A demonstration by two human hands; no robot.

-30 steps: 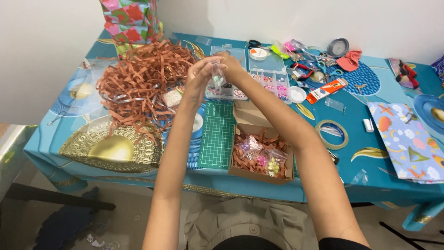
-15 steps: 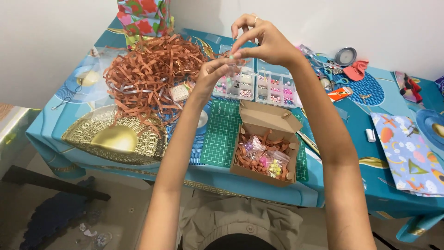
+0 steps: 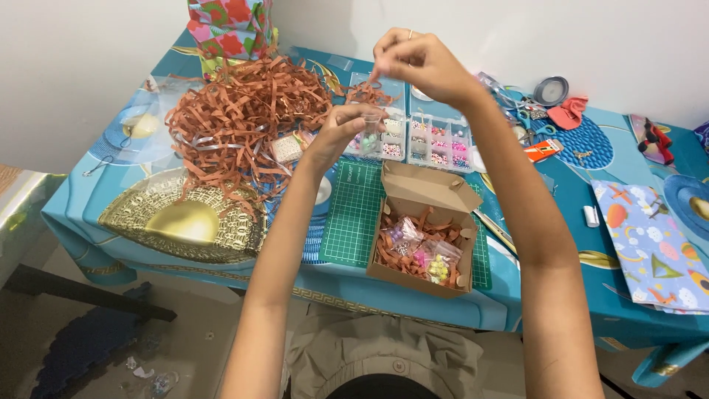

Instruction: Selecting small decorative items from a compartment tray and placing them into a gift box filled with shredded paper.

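Head view. Left hand (image 3: 336, 133): raised above the middle of the tabletop, fingers closed around a small clear plastic bag (image 3: 369, 131) with pale beads showing inside. Right hand (image 3: 417, 63): held higher and just beyond the left, fingertips pinched together above the bag's mouth; whatever they pinch is too small to tell. Bead organiser (image 3: 421, 140): clear, many compartments of coloured beads, lying below the hands toward the tabletop's far edge. Cardboard box (image 3: 422, 236): open, flap up, at the near edge, holding brown paper shreds and small filled bags of coloured beads. Green cutting mat (image 3: 353, 214): flat under and left of the box. Heap of brown shredded paper (image 3: 240, 118): far left part of the tabletop. Gold patterned tray (image 3: 185, 218): near left corner, partly under the shreds. Floral gift bag (image 3: 229, 26): upright at the far left corner. Printed wrapping paper (image 3: 650, 247): near the right edge. Scissors, tape roll and orange utility knife (image 3: 543, 150): clustered toward the far right. Tablecloth (image 3: 561, 199): teal, patterned.
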